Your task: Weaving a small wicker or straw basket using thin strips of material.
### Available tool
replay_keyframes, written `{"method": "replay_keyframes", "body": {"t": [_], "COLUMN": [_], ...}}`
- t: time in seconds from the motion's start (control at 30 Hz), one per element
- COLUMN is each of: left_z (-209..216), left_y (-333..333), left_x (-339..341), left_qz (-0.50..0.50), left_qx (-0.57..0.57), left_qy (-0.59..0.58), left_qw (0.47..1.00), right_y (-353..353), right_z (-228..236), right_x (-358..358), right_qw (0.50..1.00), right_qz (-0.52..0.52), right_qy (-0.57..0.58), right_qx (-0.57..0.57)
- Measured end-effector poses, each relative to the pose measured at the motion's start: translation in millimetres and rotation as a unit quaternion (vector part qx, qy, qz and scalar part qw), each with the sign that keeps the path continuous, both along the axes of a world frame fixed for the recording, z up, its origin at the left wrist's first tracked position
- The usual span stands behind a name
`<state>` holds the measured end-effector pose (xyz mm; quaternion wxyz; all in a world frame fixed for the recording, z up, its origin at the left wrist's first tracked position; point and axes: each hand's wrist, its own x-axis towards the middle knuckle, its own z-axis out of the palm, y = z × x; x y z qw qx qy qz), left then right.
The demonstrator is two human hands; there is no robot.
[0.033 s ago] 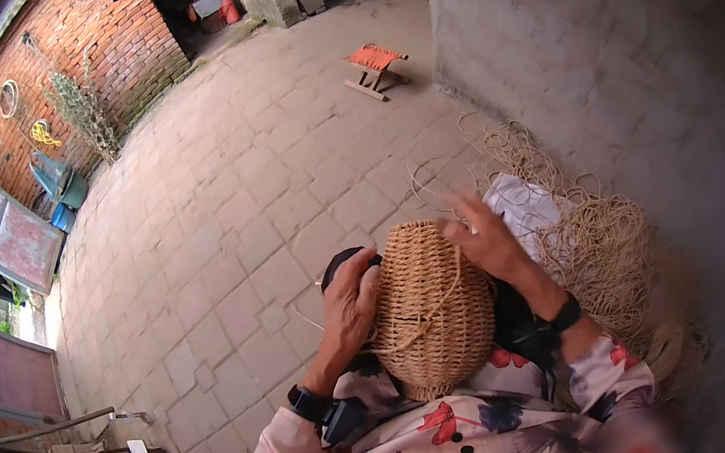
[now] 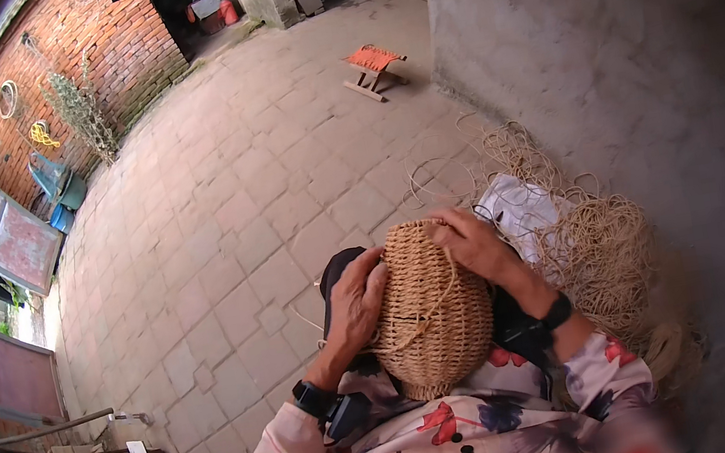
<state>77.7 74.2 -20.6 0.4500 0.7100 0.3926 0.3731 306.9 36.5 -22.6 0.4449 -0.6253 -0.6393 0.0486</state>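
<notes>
Nearest the wearer: flowered sleeves (image 2: 433, 450) and two forearms, each with a dark wristband. Held between them, in the lap: one woven basket (image 2: 431, 310), straw-coloured, rounded, its long axis running from the body outward, the far end near the fingertips. Left hand (image 2: 355, 303): fingers wrapped over the basket's left flank, gripping it, steadying. Right hand (image 2: 473, 243): on the far upper right of the basket, fingers curled at the rim, seemingly pinching a loose strand (image 2: 446, 284) that trails across the weave; this hand sits closer to the working end. Just beyond the right hand: a white bag (image 2: 524, 212) on a heap of loose straw fibre (image 2: 606, 256) against a grey wall (image 2: 599, 50). Farther: paved yard (image 2: 225, 247), small orange folding stool (image 2: 374, 65), brick wall (image 2: 83, 52).
</notes>
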Motion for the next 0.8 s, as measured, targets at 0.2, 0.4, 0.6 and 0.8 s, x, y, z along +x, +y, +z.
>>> {"method": "replay_keyframes", "body": {"t": [0.2, 0.4, 0.6, 0.8], "left_z": [-17, 6, -13, -18], "left_y": [22, 30, 33, 38], "left_x": [-6, 25, 35, 37], "left_qz": [-0.028, -0.137, -0.045, -0.062], "left_qx": [-0.099, -0.130, -0.118, -0.056], "left_qy": [-0.111, -0.102, -0.036, -0.019], "left_qw": [0.988, 0.977, 0.991, 0.996], "right_y": [-36, -34, -19, -98], "right_z": [32, 7, -3, 52], "right_x": [-24, -18, -5, 11], "right_qw": [0.975, 0.952, 0.984, 0.991], "right_qz": [0.064, 0.104, 0.064, 0.084], "right_qy": [0.201, 0.286, 0.157, 0.102], "right_qx": [-0.067, 0.026, 0.056, 0.034]}}
